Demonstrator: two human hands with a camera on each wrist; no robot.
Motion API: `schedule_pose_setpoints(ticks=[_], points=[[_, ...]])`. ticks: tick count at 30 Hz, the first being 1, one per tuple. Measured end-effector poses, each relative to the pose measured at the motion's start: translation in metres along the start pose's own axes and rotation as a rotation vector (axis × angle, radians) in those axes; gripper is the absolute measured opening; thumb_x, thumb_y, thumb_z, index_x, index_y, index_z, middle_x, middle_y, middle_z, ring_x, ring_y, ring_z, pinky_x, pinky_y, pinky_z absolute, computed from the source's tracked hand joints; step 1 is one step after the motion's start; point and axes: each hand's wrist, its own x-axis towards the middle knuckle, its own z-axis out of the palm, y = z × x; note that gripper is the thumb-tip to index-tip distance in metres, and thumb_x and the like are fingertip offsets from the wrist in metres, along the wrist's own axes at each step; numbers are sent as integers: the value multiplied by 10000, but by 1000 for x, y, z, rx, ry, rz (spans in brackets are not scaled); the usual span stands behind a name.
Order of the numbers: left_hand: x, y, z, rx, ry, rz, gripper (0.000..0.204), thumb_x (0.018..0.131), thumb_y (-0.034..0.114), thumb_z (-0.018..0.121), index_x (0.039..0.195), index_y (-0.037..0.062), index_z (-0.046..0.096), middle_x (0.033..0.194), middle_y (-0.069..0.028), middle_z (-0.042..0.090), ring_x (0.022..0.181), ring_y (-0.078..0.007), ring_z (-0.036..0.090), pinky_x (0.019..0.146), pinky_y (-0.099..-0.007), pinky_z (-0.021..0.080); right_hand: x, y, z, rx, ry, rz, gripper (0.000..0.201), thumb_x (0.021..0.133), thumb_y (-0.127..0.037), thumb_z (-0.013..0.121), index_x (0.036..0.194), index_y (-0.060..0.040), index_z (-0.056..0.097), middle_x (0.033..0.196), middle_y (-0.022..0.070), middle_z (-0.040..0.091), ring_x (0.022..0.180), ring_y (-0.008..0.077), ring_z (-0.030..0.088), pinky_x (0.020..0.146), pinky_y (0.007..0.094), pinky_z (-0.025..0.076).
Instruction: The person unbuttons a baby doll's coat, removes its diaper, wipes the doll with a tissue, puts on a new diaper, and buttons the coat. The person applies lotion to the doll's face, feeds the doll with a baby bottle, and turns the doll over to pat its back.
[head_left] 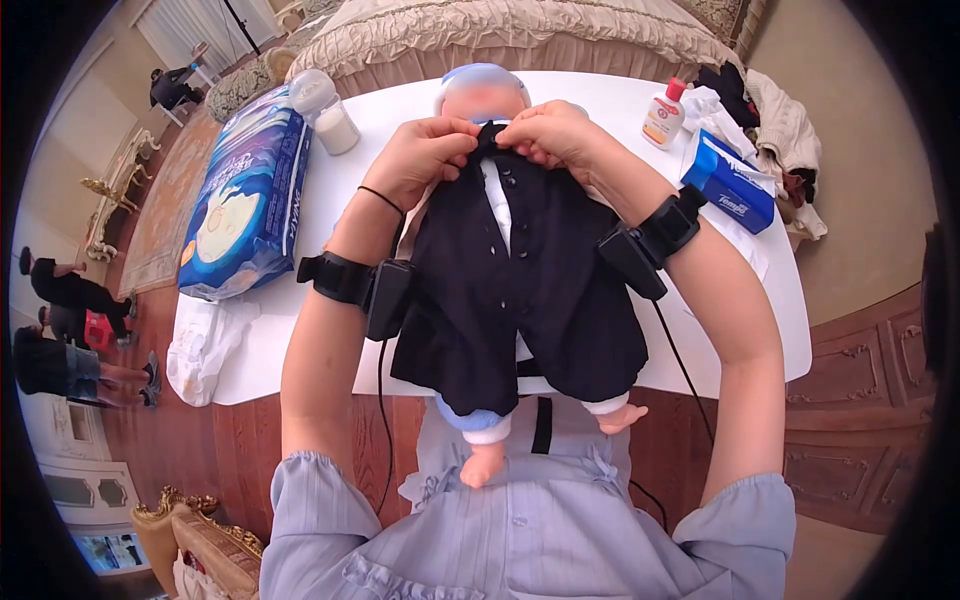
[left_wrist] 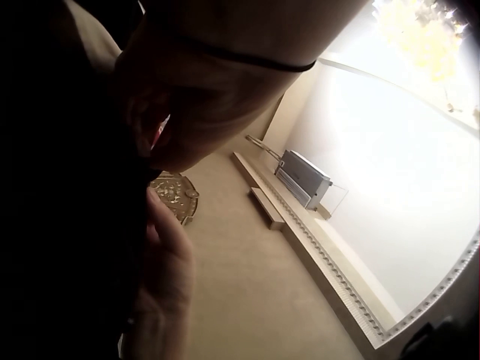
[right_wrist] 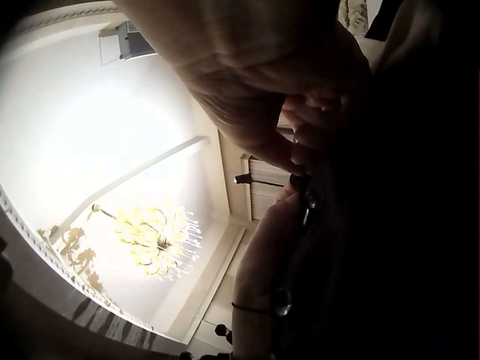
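A baby doll (head_left: 483, 466) lies face up on a white table, its head toward the far side and its feet past the near edge. It wears a black buttoned garment (head_left: 560, 260) whose front gapes over a white layer (head_left: 497, 205). At the collar, my left hand (head_left: 425, 158) pinches one edge of the black cloth. My right hand (head_left: 552, 136) pinches the opposite edge, its fingertips close to the left ones. Buttons run down the front below my hands. Both wrist views are dark, with the hands (left_wrist: 169, 289) (right_wrist: 255, 82) meeting at the cloth.
On the white table (head_left: 350, 190), a blue diaper pack (head_left: 245, 200), a bottle (head_left: 335, 128) and a white diaper (head_left: 208, 345) are at left. A red-capped bottle (head_left: 664, 115) and a blue tissue pack (head_left: 728, 182) are at right. Cables hang from both wrist cameras.
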Motion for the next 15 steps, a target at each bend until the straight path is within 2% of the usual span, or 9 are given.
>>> schedule_pose_setpoints(ticks=[5,11,14,15], points=[[-2,4,1,-9,-26,21,214,893,112,674,1075,-1,680,898,-22,665,717,-62,593,621,-167,481,0,-1,1,-11,5,35,120,785,-180,725,727,-94,665,629,-36,571,468,17,455,402,156,314],[4,5,2,-71,-57,-22,235,886,145,705,1041,-28,671,918,-68,684,749,-88,638,633,-201,524,1,7,-1,26,-50,-23,100,809,-178,715,827,-85,682,678,-43,585,517,13,470,450,155,332],[4,3,5,68,-40,60,198,869,130,718,999,-14,682,876,-51,682,714,-77,621,606,-203,511,-2,10,1,19,-49,-56,119,823,-180,713,876,-75,696,698,-36,602,541,15,481,479,158,341],[5,3,8,197,-10,127,168,860,115,717,971,-6,686,847,-36,678,706,-70,611,600,-204,500,-3,11,2,47,-17,-79,106,811,-175,705,824,-70,705,686,-21,613,548,36,499,483,179,361]])
